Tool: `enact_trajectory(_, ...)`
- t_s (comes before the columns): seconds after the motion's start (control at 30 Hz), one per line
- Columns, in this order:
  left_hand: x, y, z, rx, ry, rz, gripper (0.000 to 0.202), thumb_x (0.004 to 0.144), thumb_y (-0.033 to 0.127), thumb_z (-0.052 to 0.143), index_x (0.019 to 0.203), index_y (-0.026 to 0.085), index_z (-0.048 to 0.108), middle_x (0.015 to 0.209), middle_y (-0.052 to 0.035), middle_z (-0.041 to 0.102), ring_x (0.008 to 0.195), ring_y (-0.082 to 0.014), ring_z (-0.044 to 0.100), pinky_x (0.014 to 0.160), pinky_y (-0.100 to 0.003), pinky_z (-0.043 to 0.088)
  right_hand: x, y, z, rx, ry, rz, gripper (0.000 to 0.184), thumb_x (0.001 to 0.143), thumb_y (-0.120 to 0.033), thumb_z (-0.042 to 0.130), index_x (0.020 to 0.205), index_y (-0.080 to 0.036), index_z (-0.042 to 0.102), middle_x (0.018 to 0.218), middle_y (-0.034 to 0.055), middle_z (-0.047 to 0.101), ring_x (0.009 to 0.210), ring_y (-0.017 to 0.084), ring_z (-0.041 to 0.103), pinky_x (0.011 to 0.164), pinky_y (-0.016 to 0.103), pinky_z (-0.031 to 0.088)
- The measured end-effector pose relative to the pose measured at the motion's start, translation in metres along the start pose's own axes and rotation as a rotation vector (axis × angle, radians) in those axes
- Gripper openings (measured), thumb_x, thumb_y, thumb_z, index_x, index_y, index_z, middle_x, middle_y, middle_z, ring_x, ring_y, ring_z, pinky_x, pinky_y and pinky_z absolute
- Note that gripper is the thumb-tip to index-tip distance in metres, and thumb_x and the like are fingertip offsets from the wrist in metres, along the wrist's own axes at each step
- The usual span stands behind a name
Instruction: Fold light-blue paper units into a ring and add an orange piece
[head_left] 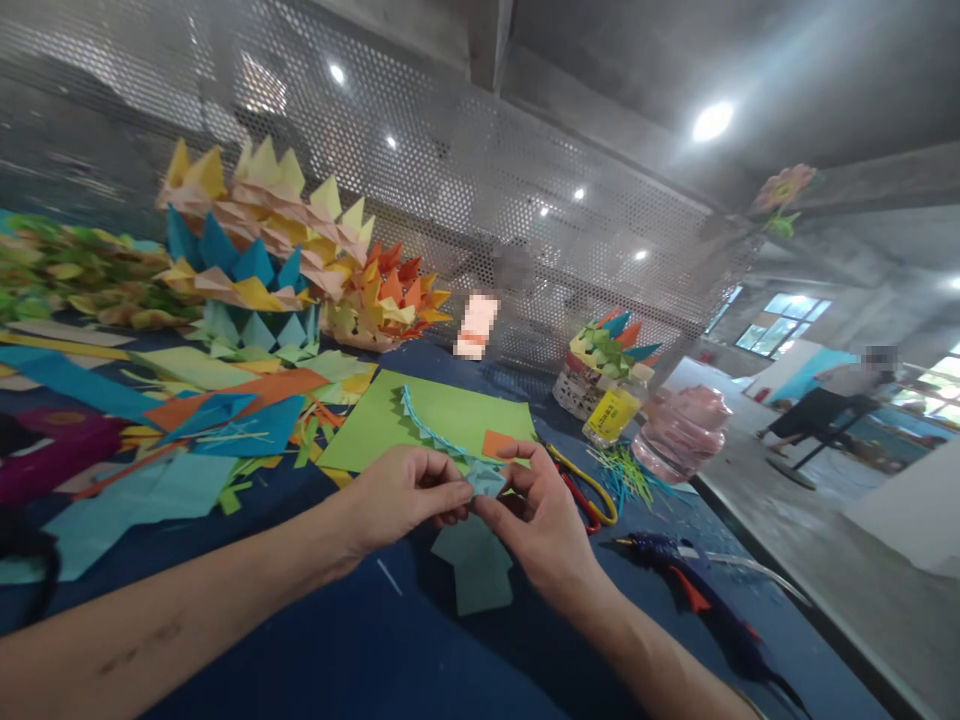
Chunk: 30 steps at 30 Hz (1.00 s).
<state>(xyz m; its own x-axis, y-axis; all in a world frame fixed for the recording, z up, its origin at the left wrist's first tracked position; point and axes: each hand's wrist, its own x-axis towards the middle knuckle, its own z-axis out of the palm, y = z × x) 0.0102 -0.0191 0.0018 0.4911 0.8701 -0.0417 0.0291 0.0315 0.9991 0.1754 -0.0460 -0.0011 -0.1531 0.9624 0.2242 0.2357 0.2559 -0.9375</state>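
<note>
A light blue folded paper strip [424,432] with a row of small points curves over a sheet of green paper [367,420] and ends between my hands. My left hand [420,492] pinches its near end from the left. On the other side, my right hand [529,500] grips the same folded end between thumb and fingers. Below my fingers lie pale blue paper pieces [480,575] on the dark blue table. A small orange paper square [498,443] rests on the green sheet just behind my right hand.
Folded paper crowns [259,265] stand at the back left above scattered paper scraps [247,425]. At right are scissors [600,500], a glue gun [697,590], a bottle with a yellow label [611,412] and a pink translucent container [682,430]. A person [832,395] is in the background.
</note>
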Motion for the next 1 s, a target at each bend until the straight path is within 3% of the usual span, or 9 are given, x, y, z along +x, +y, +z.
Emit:
enact_trajectory(0.27, -0.001, 0.001, -0.001, 0.033, 0.025, 0.033, 0.029, 0.062, 0.041, 0.069, 0.057, 0.017, 0.054, 0.053, 0.0025, 0.055, 0.054, -0.0122, 0.051, 0.059, -0.027, 0.042, 0.0, -0.003, -0.003, 0.012, -0.037, 0.038, 0.044, 0.07, -0.037, 0.072, 0.101, -0.021, 0.045, 0.067, -0.0041, 0.057, 0.063, 0.013, 0.056, 0.06, 0.026, 0.044)
enact_trajectory(0.43, 0.006, -0.008, -0.006, 0.114, 0.111, 0.103, 0.027, 0.067, 0.042, 0.065, 0.061, 0.018, 0.054, 0.055, 0.0032, 0.055, 0.054, -0.0125, 0.052, 0.057, -0.026, 0.041, 0.003, -0.005, -0.004, -0.033, -0.039, 0.04, 0.032, 0.078, -0.044, 0.063, 0.097, -0.019, 0.056, 0.082, 0.0009, 0.058, 0.069, 0.013, 0.054, 0.06, 0.024, 0.043)
enact_trajectory(0.53, 0.007, -0.009, -0.008, 0.154, 0.103, 0.076, 0.028, 0.067, 0.043, 0.064, 0.063, 0.017, 0.055, 0.061, 0.0007, 0.06, 0.057, -0.0134, 0.054, 0.058, -0.026, 0.042, 0.004, -0.003, -0.005, -0.019, 0.005, 0.048, 0.028, 0.083, -0.046, 0.056, 0.089, -0.018, 0.058, 0.073, -0.0017, 0.054, 0.062, 0.01, 0.047, 0.056, 0.023, 0.039)
enact_trajectory(0.73, 0.002, -0.003, -0.005, 0.158, 0.07, 0.075, 0.028, 0.067, 0.043, 0.065, 0.065, 0.017, 0.058, 0.061, 0.001, 0.059, 0.056, -0.012, 0.052, 0.056, -0.024, 0.04, 0.004, -0.001, -0.004, -0.01, 0.035, 0.07, 0.03, 0.08, -0.044, 0.06, 0.068, -0.017, 0.054, 0.057, -0.0053, 0.045, 0.053, 0.008, 0.038, 0.049, 0.021, 0.032)
enact_trajectory(0.9, 0.001, 0.004, -0.004, 0.095, 0.121, -0.026, 0.028, 0.065, 0.043, 0.067, 0.072, 0.017, 0.06, 0.05, 0.0049, 0.053, 0.047, -0.01, 0.048, 0.048, -0.022, 0.035, 0.005, -0.001, -0.004, 0.087, 0.005, 0.132, 0.031, 0.079, -0.046, 0.061, 0.07, -0.017, 0.054, 0.056, -0.0049, 0.051, 0.05, 0.008, 0.04, 0.049, 0.021, 0.032)
enact_trajectory(1.0, 0.001, 0.002, -0.006, 0.001, 0.106, -0.067, 0.029, 0.066, 0.043, 0.067, 0.076, 0.016, 0.059, 0.055, 0.0028, 0.06, 0.048, -0.01, 0.052, 0.049, -0.022, 0.037, 0.005, 0.0, -0.004, 0.138, -0.029, 0.171, 0.032, 0.079, -0.048, 0.061, 0.073, -0.018, 0.055, 0.056, -0.0038, 0.056, 0.048, 0.007, 0.041, 0.049, 0.021, 0.031)
